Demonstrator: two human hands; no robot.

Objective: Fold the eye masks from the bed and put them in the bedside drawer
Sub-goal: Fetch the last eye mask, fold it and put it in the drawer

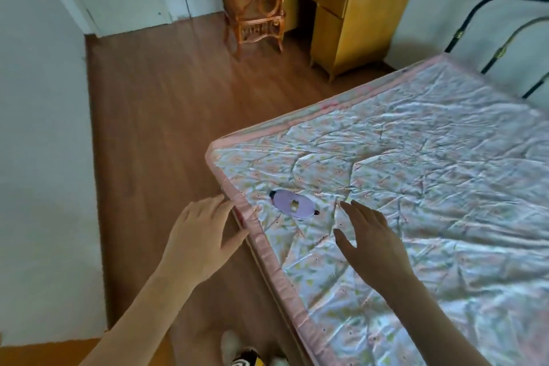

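The bed [416, 187] carries one lilac eye mask [293, 204], flat and unfolded near its left edge; both hands, left [205, 235] and right [371, 241], hover spread and empty beside it; folding and stowing seemingly remain.

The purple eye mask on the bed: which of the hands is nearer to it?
Right, narrowly. The right hand hovers over the quilt just right of the eye mask; the left hand is at the bed's edge, left of it.
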